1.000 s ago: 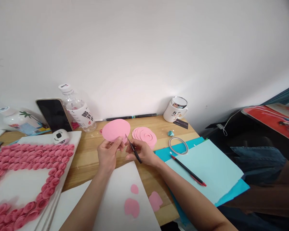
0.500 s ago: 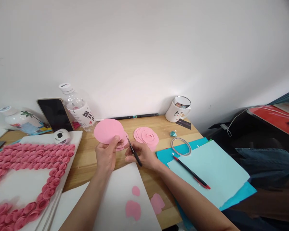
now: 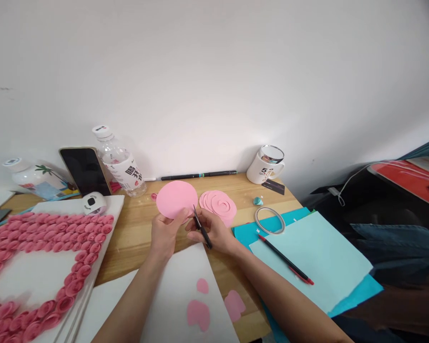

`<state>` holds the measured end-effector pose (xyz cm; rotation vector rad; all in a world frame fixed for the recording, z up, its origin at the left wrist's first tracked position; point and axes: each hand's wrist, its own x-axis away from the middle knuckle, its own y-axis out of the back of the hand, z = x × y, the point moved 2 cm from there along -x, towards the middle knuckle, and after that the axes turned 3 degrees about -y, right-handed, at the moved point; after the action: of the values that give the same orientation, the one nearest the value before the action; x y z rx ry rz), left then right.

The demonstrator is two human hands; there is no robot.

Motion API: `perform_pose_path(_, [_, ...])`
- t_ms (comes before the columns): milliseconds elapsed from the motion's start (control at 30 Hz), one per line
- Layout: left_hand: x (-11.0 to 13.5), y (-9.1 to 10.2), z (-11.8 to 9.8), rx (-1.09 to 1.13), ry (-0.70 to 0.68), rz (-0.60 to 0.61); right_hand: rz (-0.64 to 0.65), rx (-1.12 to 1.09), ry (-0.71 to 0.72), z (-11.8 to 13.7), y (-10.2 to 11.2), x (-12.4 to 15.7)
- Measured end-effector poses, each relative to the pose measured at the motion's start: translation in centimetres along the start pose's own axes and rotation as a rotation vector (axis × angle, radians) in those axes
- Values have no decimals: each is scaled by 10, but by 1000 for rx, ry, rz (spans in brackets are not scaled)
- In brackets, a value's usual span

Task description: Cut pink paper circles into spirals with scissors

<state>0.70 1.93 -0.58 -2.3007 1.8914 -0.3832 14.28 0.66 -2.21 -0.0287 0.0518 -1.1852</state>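
Observation:
My left hand [image 3: 165, 233] pinches the lower edge of a pink paper circle [image 3: 176, 198] and holds it up above the wooden desk [image 3: 136, 228]. My right hand [image 3: 214, 230] is closed round small black scissors [image 3: 201, 227], whose blades touch the circle's lower right edge. Just right of my hands a stack of pink paper spirals [image 3: 218, 204] lies flat on the desk. Pink paper scraps [image 3: 197, 313] rest on a white sheet [image 3: 171, 295] below my wrists.
A white board covered with pink paper roses [image 3: 39, 257] lies at the left. A phone [image 3: 86, 170], water bottle [image 3: 119, 163], glue gun [image 3: 94, 203], black pen [image 3: 198, 175] and mug [image 3: 264, 166] line the wall. Light blue paper [image 3: 314, 257], a red pencil [image 3: 285, 259] and a tape ring [image 3: 270, 220] sit right.
The pink circle has turned in my left hand and shifted slightly right, and the strip hanging at its edge half a second ago no longer shows. The scissors stay at its lower right edge.

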Motion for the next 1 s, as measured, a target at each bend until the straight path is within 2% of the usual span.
perform_pose_path(267, [1, 0, 0, -179, -18, 26, 16, -79, 37, 3, 1, -2])
perform_pose_path(533, [0, -1, 0, -84, 34, 55, 32, -23, 15, 4, -2, -1])
perform_pose_path(767, [2, -2, 5, -100, 85, 22, 15, -75, 7, 0, -2, -2])
perform_pose_path(1000, [5, -5, 7, -114, -18, 53, 60, -127, 34, 4, 0, -2])
